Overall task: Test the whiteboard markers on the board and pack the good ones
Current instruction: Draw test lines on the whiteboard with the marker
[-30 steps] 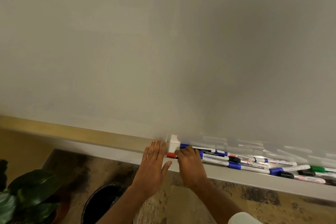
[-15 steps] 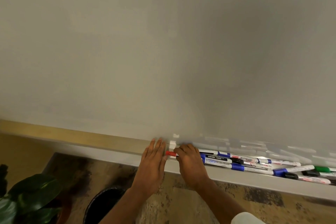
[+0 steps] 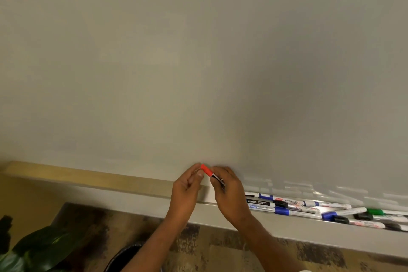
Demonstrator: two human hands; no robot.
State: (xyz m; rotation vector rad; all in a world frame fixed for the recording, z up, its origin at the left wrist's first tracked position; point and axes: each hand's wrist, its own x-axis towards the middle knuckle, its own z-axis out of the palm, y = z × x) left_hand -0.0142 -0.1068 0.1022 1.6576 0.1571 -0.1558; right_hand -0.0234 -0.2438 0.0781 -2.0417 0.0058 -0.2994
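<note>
A marker with a red cap [image 3: 207, 170] is held up in front of the blank whiteboard [image 3: 198, 62], just above the tray's left end. My right hand [image 3: 228, 194] grips its barrel. My left hand [image 3: 187, 190] pinches the red cap with thumb and fingertips. Several other markers [image 3: 293, 206], with blue, black and green caps, lie in the grey tray [image 3: 309, 227] to the right of my hands.
A wooden ledge [image 3: 88, 178] runs along the board's lower edge on the left. Below stand a dark round bin [image 3: 130, 258] and a leafy plant [image 3: 37, 249] on a mottled floor.
My right hand has lifted the red-capped marker out of the tray. My left hand, which lay flat at the tray's end, has risen and now pinches the cap.
</note>
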